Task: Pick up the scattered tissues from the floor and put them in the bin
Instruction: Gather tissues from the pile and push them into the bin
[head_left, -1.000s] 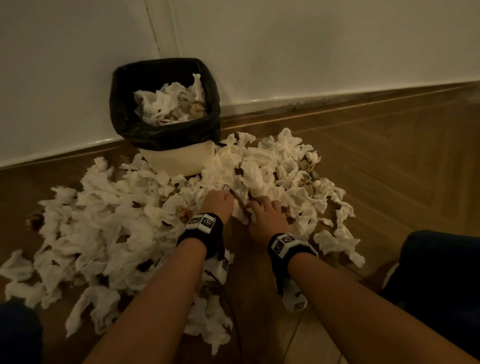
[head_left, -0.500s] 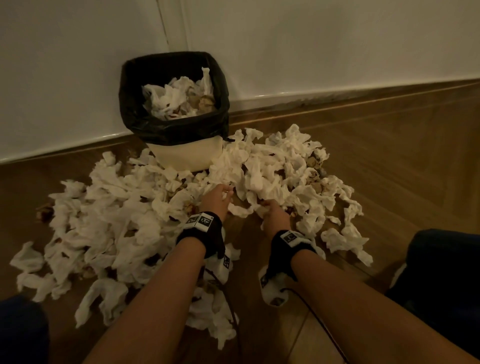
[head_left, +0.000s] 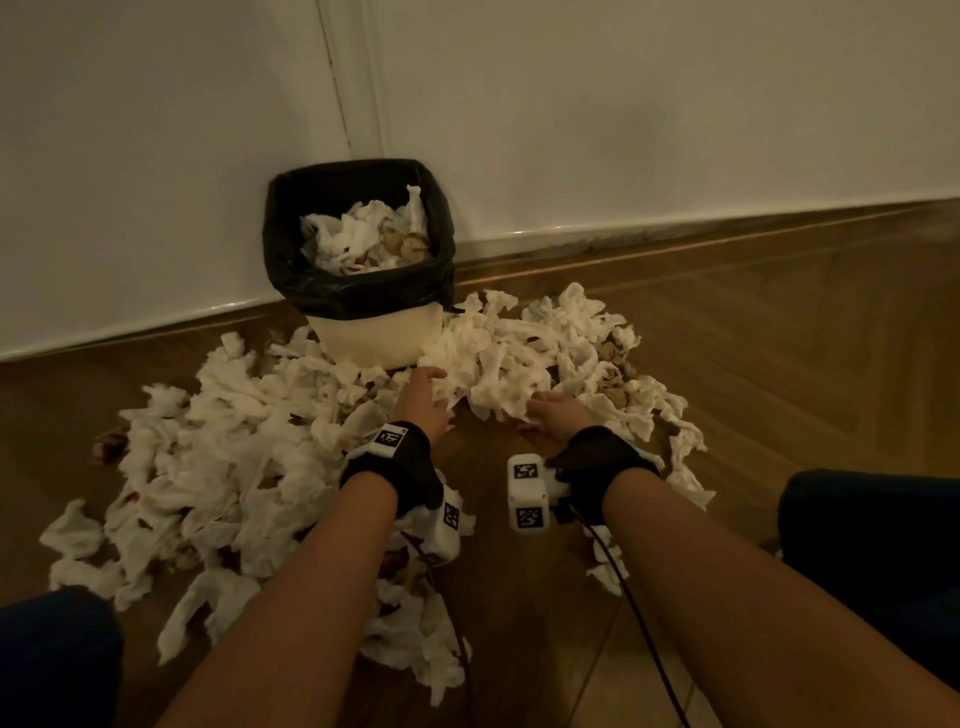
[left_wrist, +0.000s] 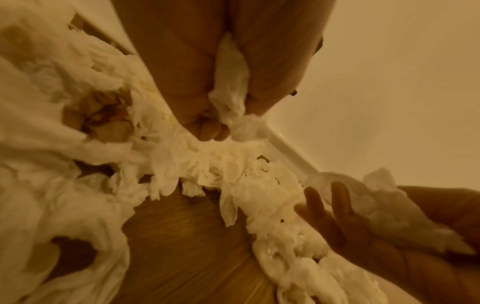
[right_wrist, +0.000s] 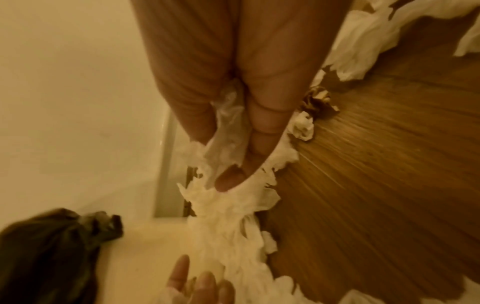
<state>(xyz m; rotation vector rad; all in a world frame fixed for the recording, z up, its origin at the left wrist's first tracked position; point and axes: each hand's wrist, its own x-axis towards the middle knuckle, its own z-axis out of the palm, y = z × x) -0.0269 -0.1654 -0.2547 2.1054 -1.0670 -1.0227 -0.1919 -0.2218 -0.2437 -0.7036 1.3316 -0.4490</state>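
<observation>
A bin (head_left: 375, 338) with a cream body and black liner stands against the wall, part-filled with tissues. Crumpled white tissues (head_left: 218, 452) cover the wooden floor in front of it and to both sides. My left hand (head_left: 430, 385) reaches into the heap just below the bin and pinches a tissue (left_wrist: 230, 96) between thumb and fingers. To its right, my right hand (head_left: 543, 404) grips a clump of tissues (right_wrist: 228, 131) that trails down toward the floor. The same clump (head_left: 511, 379) lies bunched between both hands.
White wall and skirting board (head_left: 675, 231) run behind the bin. Bare wooden floor (head_left: 779, 353) stretches to the right. Dark-clothed knees sit at the lower left (head_left: 57, 660) and right (head_left: 878, 535). Some brown crumpled paper (head_left: 615, 384) is mixed into the tissues.
Both hands have moved forward, closer to the bin, and closed on tissues. The right wrist has turned so that its camera faces inward.
</observation>
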